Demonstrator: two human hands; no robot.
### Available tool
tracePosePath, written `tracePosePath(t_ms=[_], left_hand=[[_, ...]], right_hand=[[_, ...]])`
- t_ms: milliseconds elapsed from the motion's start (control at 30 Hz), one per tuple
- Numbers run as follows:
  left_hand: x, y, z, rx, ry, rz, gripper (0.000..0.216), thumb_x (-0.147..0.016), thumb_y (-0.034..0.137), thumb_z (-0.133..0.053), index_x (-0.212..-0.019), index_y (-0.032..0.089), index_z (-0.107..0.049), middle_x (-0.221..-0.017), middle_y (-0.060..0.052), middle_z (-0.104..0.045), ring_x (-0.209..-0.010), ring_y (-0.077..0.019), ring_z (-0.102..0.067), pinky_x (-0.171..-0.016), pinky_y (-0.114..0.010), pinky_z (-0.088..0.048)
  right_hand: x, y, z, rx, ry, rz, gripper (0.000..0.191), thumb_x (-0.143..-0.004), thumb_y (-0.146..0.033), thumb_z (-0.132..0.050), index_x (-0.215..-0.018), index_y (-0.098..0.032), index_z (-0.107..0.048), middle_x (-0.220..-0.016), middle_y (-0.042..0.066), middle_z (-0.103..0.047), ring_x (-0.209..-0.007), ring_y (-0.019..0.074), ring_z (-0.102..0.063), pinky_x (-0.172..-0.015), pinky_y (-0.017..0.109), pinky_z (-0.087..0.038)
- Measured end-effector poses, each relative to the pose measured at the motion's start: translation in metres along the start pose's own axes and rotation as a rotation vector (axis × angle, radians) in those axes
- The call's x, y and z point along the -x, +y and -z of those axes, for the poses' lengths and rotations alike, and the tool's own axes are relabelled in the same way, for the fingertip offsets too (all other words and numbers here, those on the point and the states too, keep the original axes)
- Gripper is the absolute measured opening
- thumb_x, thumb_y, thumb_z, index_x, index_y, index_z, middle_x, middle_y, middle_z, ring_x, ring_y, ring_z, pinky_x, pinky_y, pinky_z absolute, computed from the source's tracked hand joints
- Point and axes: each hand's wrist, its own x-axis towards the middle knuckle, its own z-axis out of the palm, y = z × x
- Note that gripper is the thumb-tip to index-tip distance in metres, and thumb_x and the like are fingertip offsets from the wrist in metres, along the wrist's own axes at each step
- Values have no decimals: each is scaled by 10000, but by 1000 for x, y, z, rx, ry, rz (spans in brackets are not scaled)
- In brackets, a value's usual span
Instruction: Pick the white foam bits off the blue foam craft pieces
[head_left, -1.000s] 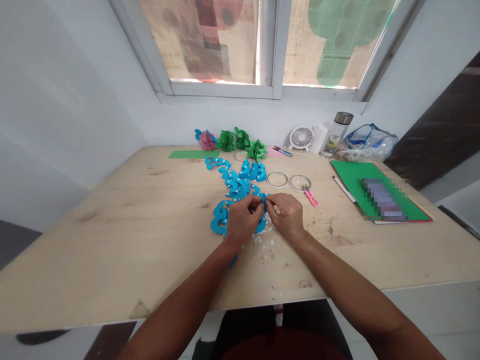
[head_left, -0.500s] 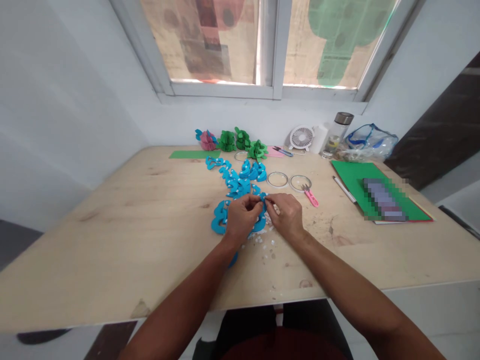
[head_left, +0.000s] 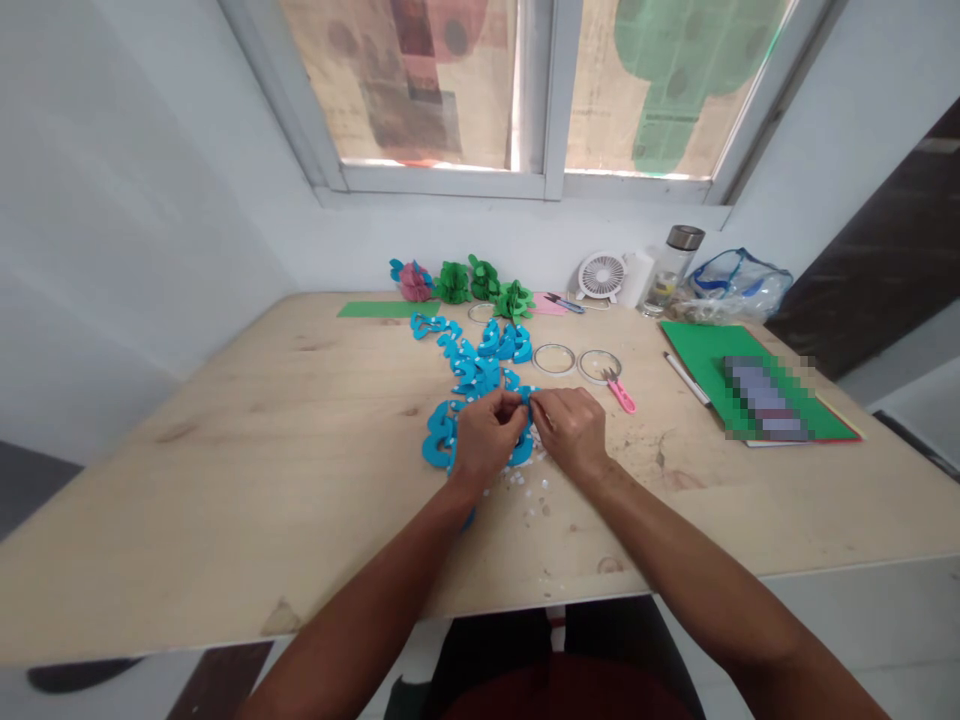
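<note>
My left hand (head_left: pixel 484 440) and my right hand (head_left: pixel 571 430) meet over the middle of the wooden table (head_left: pixel 225 450), fingers pinched together on a curved blue paper piece (head_left: pixel 525 398). More blue curved pieces (head_left: pixel 439 438) lie just left of my left hand, and a trail of several blue pieces (head_left: pixel 480 355) runs away from the hands toward the window. Small white paper scraps (head_left: pixel 532 495) are scattered on the table under and in front of my hands.
Green paper flowers (head_left: pixel 484 280) and a pink-blue one (head_left: pixel 412 278) stand at the back. Two tape rings (head_left: pixel 553 358), pink snips (head_left: pixel 621 392), a small white fan (head_left: pixel 602 275), a bottle (head_left: pixel 675 262), a plastic bag (head_left: pixel 739 285) and green sheets (head_left: pixel 712 360) lie to the right.
My right hand has shifted slightly left, closer to my left hand; both stay pinched on the blue piece.
</note>
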Motion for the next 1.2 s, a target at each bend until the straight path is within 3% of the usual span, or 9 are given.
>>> tracePosePath(t_ms=[267,467,600,700,767,900,1100,1200], left_hand=[[0,0,0,22,-13,-11,105,-676,198,-570,-637,151,-656,-560,6,-622,-524,-111,-541,-512,-199,-413],[-4,-4,1,228,-5,165,90,-607,209,-620,-652,146,-665,-521,24,-578,-448,-93,-478,-433,-196,-378],[-5,-3,4,382,26,275,159,-572,240,-668,-693,136,-675,-543,26,-575,-451,-77,-456,-421,-188,-366],[-5,0,6,449,50,305,178,-549,242,-689,-687,130,-674,-541,26,-569,-446,-69,-438,-410,-185,-345],[-5,1,6,477,68,311,177,-539,244,-697,-672,130,-671,-530,30,-561,-438,-64,-426,-407,-185,-337],[-5,1,4,514,116,297,195,-551,260,-697,-700,138,-669,-533,35,-563,-427,-62,-427,-404,-187,-338],[-5,-2,3,506,173,252,236,-598,271,-679,-793,140,-674,-578,20,-601,-474,-83,-484,-441,-192,-378],[-6,0,4,486,165,240,237,-615,278,-671,-805,137,-676,-627,4,-628,-507,-89,-502,-465,-197,-394]], right_hand=[[1,0,-3,-14,6,-40,219,-847,-151,-485,-669,-182,-608,-611,39,-611,-646,153,-554,-654,292,-359],[0,6,-7,-400,-29,-416,135,-787,-223,-514,-722,-184,-625,-656,16,-641,-614,142,-561,-603,252,-409],[0,13,-7,-475,-77,-599,162,-769,-271,-509,-661,-181,-590,-555,-18,-559,-532,126,-504,-530,234,-373],[-1,13,-6,-477,-121,-616,144,-751,-256,-508,-636,-185,-560,-535,-32,-510,-510,119,-473,-515,232,-352],[-2,11,-5,-493,-94,-589,78,-719,-203,-503,-686,-185,-572,-608,-18,-544,-561,126,-495,-555,238,-379],[-4,8,-3,-603,-86,-538,129,-728,-191,-488,-751,-178,-614,-740,25,-616,-658,147,-531,-644,262,-418],[-3,3,-5,-817,-382,-533,227,-776,-348,-536,-654,-171,-609,-586,-16,-526,-573,125,-475,-565,245,-360],[-1,2,-8,-937,-419,-576,211,-741,-341,-579,-617,-170,-571,-540,-35,-452,-529,104,-412,-524,231,-325]])
